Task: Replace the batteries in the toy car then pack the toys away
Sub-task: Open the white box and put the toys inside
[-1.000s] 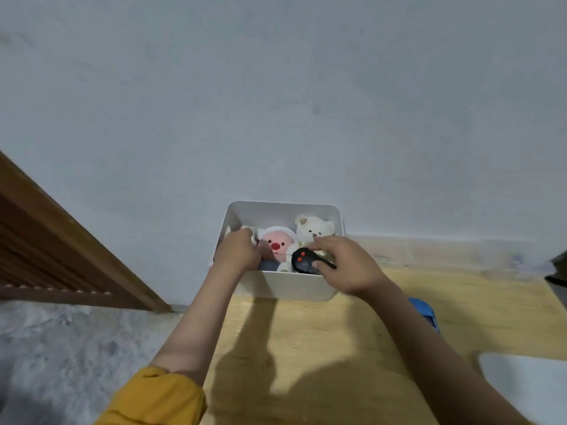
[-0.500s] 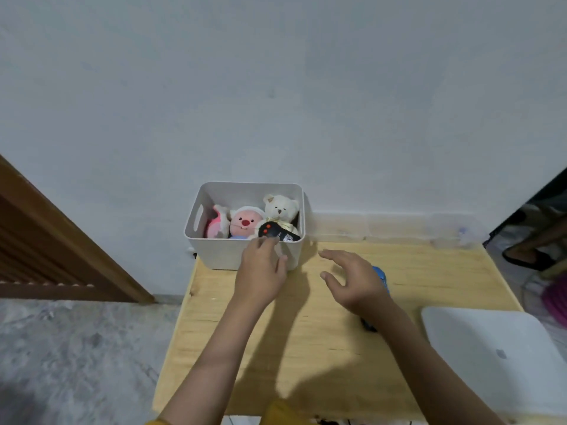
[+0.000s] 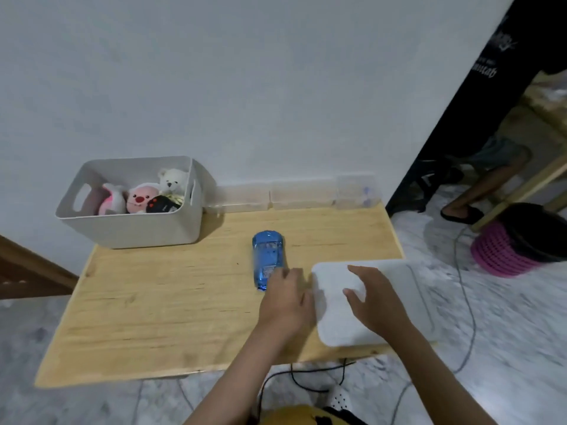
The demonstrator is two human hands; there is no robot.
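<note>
A blue toy car lies on the wooden table, nose toward the wall. My left hand is at the car's near end, fingers loosely bent and touching or almost touching it; the frame is blurred there. My right hand hovers with spread fingers over a white lid at the table's right side, holding nothing. A white bin at the back left holds a black remote, a pink plush, a white bear and a pink-and-white plush.
Clear plastic boxes line the wall behind the table. A person's legs and a pink stool are on the floor at the right. Cables run under the table's front edge. A brown wooden frame stands at the left.
Both hands drew back from the bin, leaving the black remote inside. The view swung right and down. My left hand went to the blue car, my right over the white lid.
</note>
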